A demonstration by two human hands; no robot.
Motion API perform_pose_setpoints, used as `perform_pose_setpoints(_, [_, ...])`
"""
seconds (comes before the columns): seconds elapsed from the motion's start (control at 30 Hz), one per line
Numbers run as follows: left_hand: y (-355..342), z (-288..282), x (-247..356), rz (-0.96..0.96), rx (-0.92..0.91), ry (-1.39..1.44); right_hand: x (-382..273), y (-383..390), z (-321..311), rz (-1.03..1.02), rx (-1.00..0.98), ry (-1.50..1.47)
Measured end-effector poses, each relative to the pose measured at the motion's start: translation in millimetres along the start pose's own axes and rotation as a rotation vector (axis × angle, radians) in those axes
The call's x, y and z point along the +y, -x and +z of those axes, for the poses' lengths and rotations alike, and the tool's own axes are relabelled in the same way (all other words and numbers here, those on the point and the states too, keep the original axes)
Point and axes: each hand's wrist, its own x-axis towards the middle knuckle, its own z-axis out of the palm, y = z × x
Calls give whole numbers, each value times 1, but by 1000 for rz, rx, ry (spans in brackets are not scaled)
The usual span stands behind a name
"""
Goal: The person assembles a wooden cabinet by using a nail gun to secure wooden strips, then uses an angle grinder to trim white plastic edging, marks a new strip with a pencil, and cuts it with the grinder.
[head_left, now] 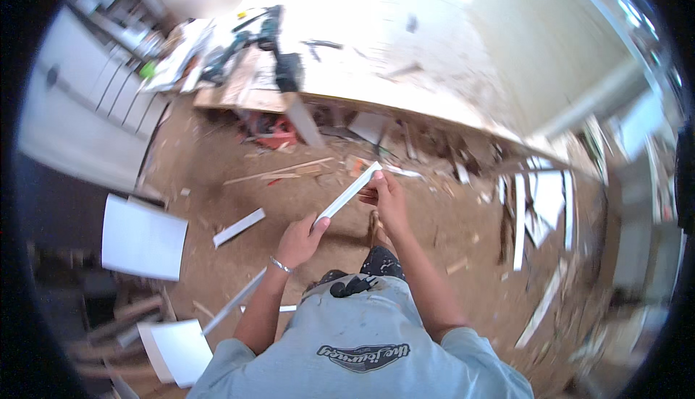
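Observation:
Between my two hands runs a narrow white strip (349, 194), slanting up to the right in front of my body. My left hand (298, 241) is closed around its lower end, with the thumb on top. At the upper end, my right hand (386, 195) pinches the strip between thumb and fingers. Beyond it stands a workbench (405, 98) with a large pale surface. Dark cordless power tools (269, 33) lie near the bench's left end, slightly blurred.
White offcut panels (145, 237) and a short white strip (239, 227) lie on the brown floor to my left. Long white strips (519, 221) and scrap boards lie to the right. Wood scraps and a red object (275, 131) sit under the bench edge. A white cabinet (90, 95) stands far left.

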Motion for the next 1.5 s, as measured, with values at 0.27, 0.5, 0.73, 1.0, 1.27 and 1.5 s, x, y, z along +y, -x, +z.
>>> perform_pose_setpoints(0.27, [-22, -113, -43, -349, 474, -17, -45, -185, 96, -18, -382, 341])
perform_pose_setpoints(0.5, [-74, -177, -58, -387, 837, -73, -21, -280, 244, -144, -598, 430])
perform_pose_setpoints(0.73, [-149, -252, -150, -435, 1012, -88, 24, -394, 433, -84, -419, 454])
perform_pose_setpoints(1.0, [-213, -407, -284, -246, 871, -193, 148, -657, 577, 62, 117, 227])
perform_pose_setpoints(1.27, [-208, -482, -379, -250, 682, -183, 123, -652, 608, 245, 156, 15])
perform_pose_setpoints(1.5, [-194, -664, -467, -286, 750, -1309, 5, -397, 610, 80, -414, 59])
